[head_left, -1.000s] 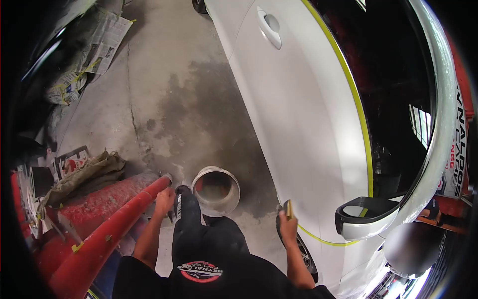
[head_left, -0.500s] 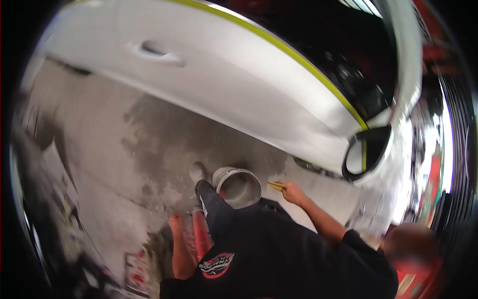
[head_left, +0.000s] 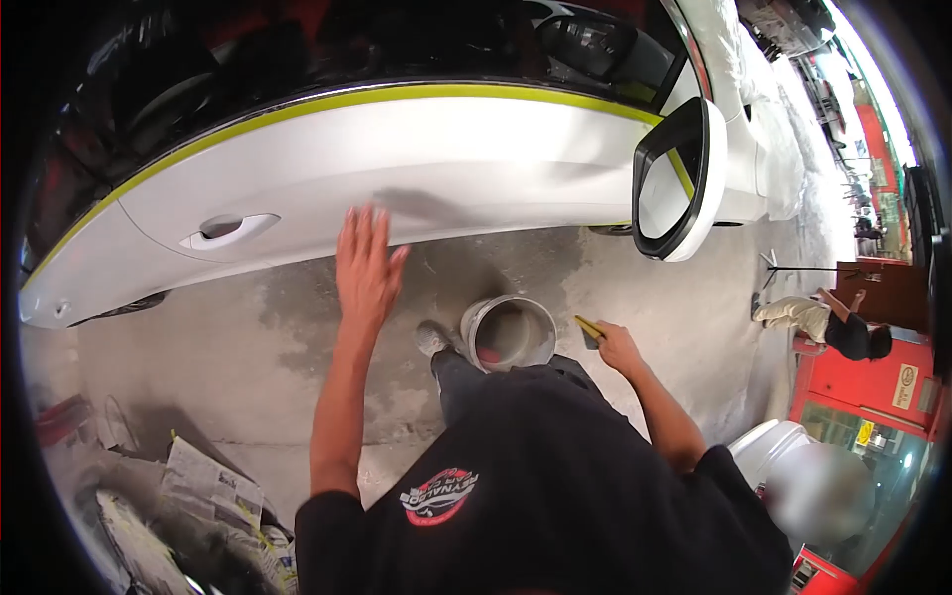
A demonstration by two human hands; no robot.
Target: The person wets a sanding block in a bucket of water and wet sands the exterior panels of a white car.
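Head view: a thin yellow-and-dark pad point(head_left: 588, 328) is held in the right hand point(head_left: 619, 347), just to the right of a bucket point(head_left: 544, 322) and well apart from the bodywork. The fingers of the right hand are clamped on the near end of the pad; the far end is left exposed and is directed toward the car. The left hand point(head_left: 367, 268) is raised in front of the lower edge of the white door point(head_left: 516, 178), with nothing gripped. Its fingers are extended and set close together, with the thumb apart; whether the door is touched cannot be told. A shadow is cast on the panel beside the fingertips.

The bucket is stood upright on the concrete floor point(head_left: 674, 297), between the hands and beside a shoe point(head_left: 432, 338). Its contents cannot be made out. A darker patch is shown on the floor around it. The door handle point(head_left: 230, 230) is located left of the left hand, and the side mirror point(head_left: 679, 183) at the right. Yellow-green tape point(head_left: 397, 93) is run below the dark window point(head_left: 397, 45). Newspaper sheets point(head_left: 213, 481) are seen at lower left, and another person point(head_left: 843, 327) at far right
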